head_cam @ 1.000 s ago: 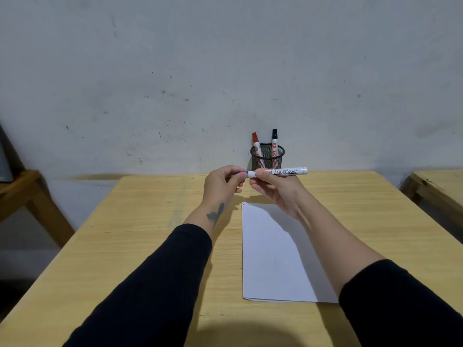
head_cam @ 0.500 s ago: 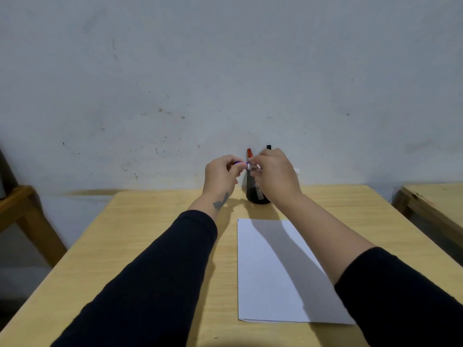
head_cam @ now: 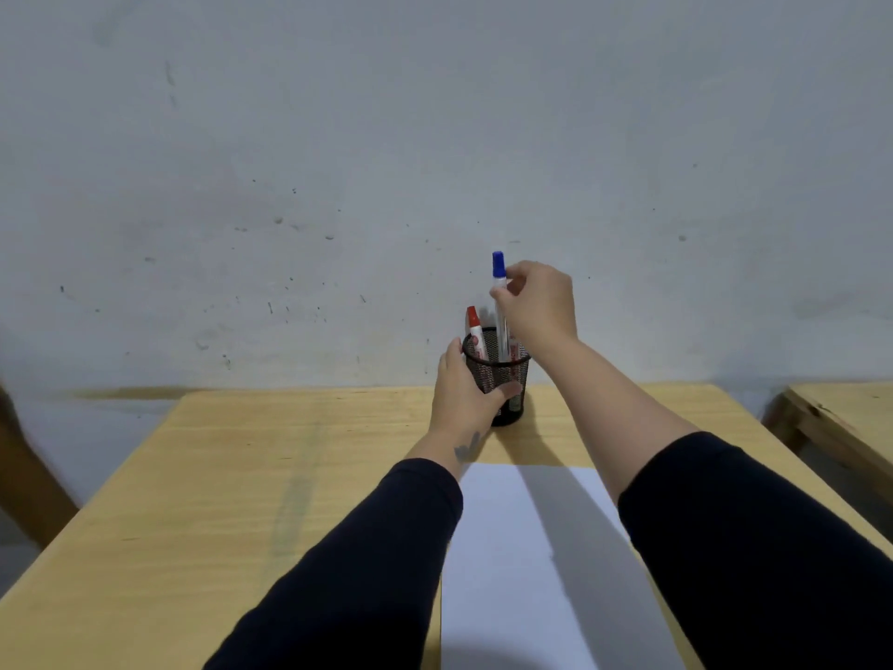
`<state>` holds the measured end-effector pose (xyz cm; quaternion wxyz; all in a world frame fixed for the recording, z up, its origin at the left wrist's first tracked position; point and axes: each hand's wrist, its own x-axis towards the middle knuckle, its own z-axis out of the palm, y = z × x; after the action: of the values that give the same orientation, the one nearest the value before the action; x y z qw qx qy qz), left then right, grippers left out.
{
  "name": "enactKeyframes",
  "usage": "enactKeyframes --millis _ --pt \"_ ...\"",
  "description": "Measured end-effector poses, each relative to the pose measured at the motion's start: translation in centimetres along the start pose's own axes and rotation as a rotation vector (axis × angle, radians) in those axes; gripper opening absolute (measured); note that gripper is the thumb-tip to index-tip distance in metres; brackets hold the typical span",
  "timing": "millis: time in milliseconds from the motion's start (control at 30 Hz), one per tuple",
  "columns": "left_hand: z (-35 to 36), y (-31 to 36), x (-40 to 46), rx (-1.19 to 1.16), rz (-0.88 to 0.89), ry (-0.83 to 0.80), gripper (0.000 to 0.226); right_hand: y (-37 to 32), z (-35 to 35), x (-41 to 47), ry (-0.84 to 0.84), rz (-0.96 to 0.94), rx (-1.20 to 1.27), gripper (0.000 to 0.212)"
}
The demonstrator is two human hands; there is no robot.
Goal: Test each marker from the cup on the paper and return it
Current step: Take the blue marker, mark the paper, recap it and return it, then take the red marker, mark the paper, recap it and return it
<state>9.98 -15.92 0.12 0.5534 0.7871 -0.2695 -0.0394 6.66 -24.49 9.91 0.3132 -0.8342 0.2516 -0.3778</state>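
Note:
A black mesh cup (head_cam: 502, 369) stands at the far edge of the wooden table (head_cam: 241, 476), close to the wall. My left hand (head_cam: 464, 394) wraps around the cup's left side. My right hand (head_cam: 536, 302) pinches a white marker with a blue cap (head_cam: 498, 282), held upright with its lower end inside the cup. A red-capped marker (head_cam: 473, 326) leans in the cup's left part. A white sheet of paper (head_cam: 541, 563) lies flat in front of the cup, partly under my arms' shadows.
A grey, speckled wall rises directly behind the cup. A second wooden table (head_cam: 841, 413) stands at the right edge. A brown wooden frame (head_cam: 24, 481) shows at the left edge.
Both hands held the blue marker level and pushed its cap on above the paper. Now the right hand stands it upright in the cup and the left hand has gone to the cup.

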Motion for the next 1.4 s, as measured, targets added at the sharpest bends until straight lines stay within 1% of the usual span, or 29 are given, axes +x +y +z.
enactKeyframes --millis 67,100,200,333,367,467,533,600,700,767,833,933,1000,1100,1133,1167,1233,1267,1300,1333,1400 --pt "0.5 -0.6 0.3 -0.047 0.035 0.019 0.065 1.4 1.3 0.0 -0.076 0.081 -0.082 0.023" --pt "0.5 -0.9 0.4 -0.062 0.054 0.028 0.062 2.0 1.9 0.0 -0.105 0.106 -0.123 0.021" --pt "0.4 -1.5 0.3 -0.078 0.093 0.041 0.063 2.7 2.5 -0.3 -0.146 0.127 -0.224 0.014" --pt "0.5 -1.7 0.1 -0.094 0.103 0.045 0.067 2.6 2.4 -0.8 -0.103 0.064 -0.254 0.032" --pt "0.6 -1.7 0.1 -0.100 0.098 0.045 0.068 2.5 2.4 -0.9 -0.083 0.037 -0.260 0.031" --pt "0.7 -1.9 0.2 -0.093 0.074 0.042 0.069 1.9 2.7 -0.5 -0.052 -0.014 -0.243 0.014" --pt "0.6 -1.8 0.1 -0.110 0.061 0.037 0.070 1.7 3.1 -0.3 -0.102 -0.001 -0.246 0.011" --pt "0.6 -1.7 -0.1 -0.143 0.056 0.034 0.069 1.7 3.7 -0.3 -0.175 0.036 -0.304 0.010" --pt "0.5 -1.4 -0.2 -0.167 0.040 0.024 0.066 2.0 4.8 -0.5 -0.211 0.081 -0.385 0.010" --pt "0.4 -1.3 -0.3 -0.165 0.038 0.016 0.065 2.2 5.0 -0.5 -0.209 0.101 -0.364 0.013" --pt "0.4 -1.3 -0.2 -0.158 0.032 0.016 0.065 1.9 4.6 -0.5 -0.193 0.120 -0.281 0.017" --pt "0.4 -1.3 0.1 -0.104 0.031 0.012 0.069 0.7 3.1 -0.3 -0.072 0.093 -0.097 0.019" --pt "0.2 -1.2 0.4 -0.040 0.033 -0.009 0.077 -0.7 1.4 0.1 0.001 0.042 -0.025 0.022" --pt "-0.9 -0.3 0.6 0.007 0.014 -0.063 0.094 -2.7 -1.2 0.5 0.040 -0.036 0.053 0.021" --pt "-1.6 0.5 0.6 -0.003 0.017 -0.045 0.091 -3.1 -1.9 0.4 0.040 -0.062 0.067 0.020" --pt "-2.4 1.4 0.5 -0.028 0.041 0.012 0.081 -3.3 -2.5 0.2 0.024 -0.086 0.074 0.020" --pt "-4.2 3.2 0.0 -0.086 0.139 0.172 0.058 -3.2 -3.1 -0.8 -0.068 -0.121 0.059 0.019" --pt "-5.1 4.1 -0.3 -0.099 0.208 0.227 0.051 -2.9 -3.2 -1.4 -0.125 -0.122 0.045 0.019" --pt "-6.0 4.8 -0.7 -0.097 0.273 0.248 0.046 -2.5 -3.1 -2.2 -0.180 -0.116 0.031 0.019" --pt "-6.9 5.3 -1.0 -0.083 0.321 0.234 0.043 -2.1 -2.9 -3.0 -0.230 -0.107 0.017 0.018" --pt "-8.2 5.3 -1.6 -0.022 0.356 0.159 0.033 -1.2 -2.5 -4.9 -0.310 -0.101 -0.007 0.016"
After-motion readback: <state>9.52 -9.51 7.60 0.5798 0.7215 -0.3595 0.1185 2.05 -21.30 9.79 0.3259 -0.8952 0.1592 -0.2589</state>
